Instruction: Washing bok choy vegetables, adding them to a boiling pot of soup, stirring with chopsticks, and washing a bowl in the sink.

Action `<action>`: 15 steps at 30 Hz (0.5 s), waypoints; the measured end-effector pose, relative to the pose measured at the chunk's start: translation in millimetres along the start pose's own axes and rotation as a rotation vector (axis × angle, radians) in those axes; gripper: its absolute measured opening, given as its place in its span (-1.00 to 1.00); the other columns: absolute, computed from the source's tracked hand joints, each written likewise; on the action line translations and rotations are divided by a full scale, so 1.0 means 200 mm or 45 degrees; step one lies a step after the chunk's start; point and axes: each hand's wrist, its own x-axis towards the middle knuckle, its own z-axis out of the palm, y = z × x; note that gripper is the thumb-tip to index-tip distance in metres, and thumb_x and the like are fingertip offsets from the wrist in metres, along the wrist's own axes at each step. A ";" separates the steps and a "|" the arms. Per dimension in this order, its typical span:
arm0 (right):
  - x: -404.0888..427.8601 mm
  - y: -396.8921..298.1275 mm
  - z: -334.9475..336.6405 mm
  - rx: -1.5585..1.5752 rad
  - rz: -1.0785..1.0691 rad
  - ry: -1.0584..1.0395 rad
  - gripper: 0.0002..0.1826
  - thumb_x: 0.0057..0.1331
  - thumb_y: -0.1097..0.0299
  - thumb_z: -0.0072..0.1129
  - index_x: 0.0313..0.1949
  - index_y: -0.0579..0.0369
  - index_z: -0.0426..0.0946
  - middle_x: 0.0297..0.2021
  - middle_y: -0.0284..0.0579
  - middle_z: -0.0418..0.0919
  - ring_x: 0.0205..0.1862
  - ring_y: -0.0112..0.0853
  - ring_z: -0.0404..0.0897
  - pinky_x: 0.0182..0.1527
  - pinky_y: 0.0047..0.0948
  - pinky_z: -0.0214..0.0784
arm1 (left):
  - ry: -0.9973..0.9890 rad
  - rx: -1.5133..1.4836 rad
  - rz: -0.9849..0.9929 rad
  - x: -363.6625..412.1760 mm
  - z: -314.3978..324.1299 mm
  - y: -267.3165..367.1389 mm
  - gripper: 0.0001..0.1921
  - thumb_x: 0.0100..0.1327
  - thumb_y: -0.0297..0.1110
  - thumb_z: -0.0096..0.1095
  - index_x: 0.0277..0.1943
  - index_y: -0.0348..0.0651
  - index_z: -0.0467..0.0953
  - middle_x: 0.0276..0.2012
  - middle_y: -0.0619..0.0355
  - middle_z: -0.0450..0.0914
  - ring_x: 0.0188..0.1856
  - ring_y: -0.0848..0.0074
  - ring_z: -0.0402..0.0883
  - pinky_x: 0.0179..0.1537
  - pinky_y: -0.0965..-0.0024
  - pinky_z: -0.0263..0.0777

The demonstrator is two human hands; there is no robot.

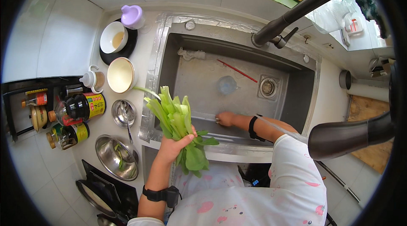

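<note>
My left hand grips a bunch of leafy green vegetables at the sink's near left corner. The cut pale stems point away from me and the leaves hang toward my body. One loose stalk sticks out toward a bowl. My right hand is low in the grey sink, by its near wall, with curled fingers. A small pale spot shows at its fingertips; I cannot tell what it is. Beyond that hand lie a clear round plastic piece and a red stick.
A dark faucet arches over the right side, its spout near my right arm, with a thin water-like streak. Left of the sink stand a cream bowl, a steel bowl with green scraps and sauce bottles. A white cloth lies in the sink.
</note>
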 end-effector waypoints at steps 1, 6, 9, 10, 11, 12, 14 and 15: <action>-0.01 0.02 0.01 0.082 -0.061 0.057 -0.73 0.21 0.19 -0.03 -0.28 0.15 0.39 -0.40 0.14 0.50 -0.27 -0.03 0.50 -0.24 -0.10 0.31 | 0.001 0.026 -0.026 -0.01 0.01 0.02 -0.77 0.00 -0.51 0.15 -0.22 -0.27 0.40 -0.33 0.16 0.47 -0.25 0.47 0.46 -0.05 0.36 0.30; -0.30 -0.01 -0.35 0.927 0.102 0.190 -0.82 0.27 0.28 -0.09 -0.25 0.11 0.36 -0.39 -0.08 0.48 -0.37 -0.32 0.47 -0.30 -0.33 0.32 | -0.028 0.031 -0.026 -0.04 0.06 0.06 -0.78 0.02 -0.50 0.16 -0.23 -0.28 0.42 -0.32 0.16 0.48 -0.24 0.48 0.46 -0.09 0.38 0.32; -0.58 -0.10 -0.53 1.682 -0.021 0.408 -0.84 0.29 0.28 -0.04 -0.21 0.05 0.35 -0.43 -0.25 0.42 -0.39 -0.52 0.41 -0.33 -0.42 0.29 | -0.073 0.033 -0.016 -0.02 0.11 0.07 -0.78 0.03 -0.50 0.16 -0.21 -0.29 0.43 -0.32 0.15 0.49 -0.24 0.49 0.48 -0.13 0.41 0.34; -0.67 -0.14 -0.58 1.931 -0.251 0.645 -0.85 0.29 0.28 0.00 -0.22 0.04 0.35 -0.45 -0.29 0.41 -0.39 -0.56 0.39 -0.33 -0.41 0.29 | -0.105 0.050 -0.007 0.00 0.12 0.07 -0.78 0.04 -0.50 0.17 -0.21 -0.29 0.44 -0.31 0.15 0.50 -0.25 0.49 0.49 -0.15 0.42 0.36; -0.75 -0.20 -0.63 1.909 -0.264 0.667 -0.85 0.29 0.28 0.00 -0.22 0.04 0.35 -0.45 -0.29 0.41 -0.39 -0.56 0.39 -0.33 -0.41 0.29 | -0.121 0.052 0.020 0.02 0.14 0.07 -0.78 0.04 -0.50 0.17 -0.21 -0.29 0.44 -0.31 0.15 0.50 -0.25 0.49 0.49 -0.15 0.42 0.36; -0.84 -0.28 -0.67 1.947 -0.354 0.803 -0.83 0.27 0.31 0.03 -0.19 0.04 0.35 -0.42 -0.29 0.41 -0.38 -0.54 0.40 -0.30 -0.43 0.31 | -0.158 0.072 0.018 0.04 0.16 0.07 -0.78 0.04 -0.50 0.17 -0.20 -0.29 0.44 -0.32 0.14 0.51 -0.25 0.49 0.49 -0.17 0.43 0.37; -0.93 -0.40 -0.70 1.956 -0.553 1.009 -0.76 0.23 0.34 0.09 -0.13 0.03 0.33 -0.36 -0.30 0.42 -0.34 -0.52 0.41 -0.24 -0.47 0.33 | -0.194 0.089 0.009 0.04 0.27 0.14 -0.78 0.03 -0.49 0.19 -0.21 -0.29 0.45 -0.34 0.15 0.52 -0.26 0.51 0.50 -0.20 0.44 0.38; -0.96 -0.46 -0.70 1.942 -0.565 1.026 -0.76 0.23 0.34 0.09 -0.13 0.03 0.33 -0.36 -0.30 0.42 -0.34 -0.52 0.41 -0.24 -0.47 0.33 | -0.208 0.094 0.026 0.04 0.30 0.15 -0.78 0.03 -0.49 0.19 -0.21 -0.29 0.45 -0.34 0.15 0.52 -0.26 0.51 0.50 -0.20 0.44 0.38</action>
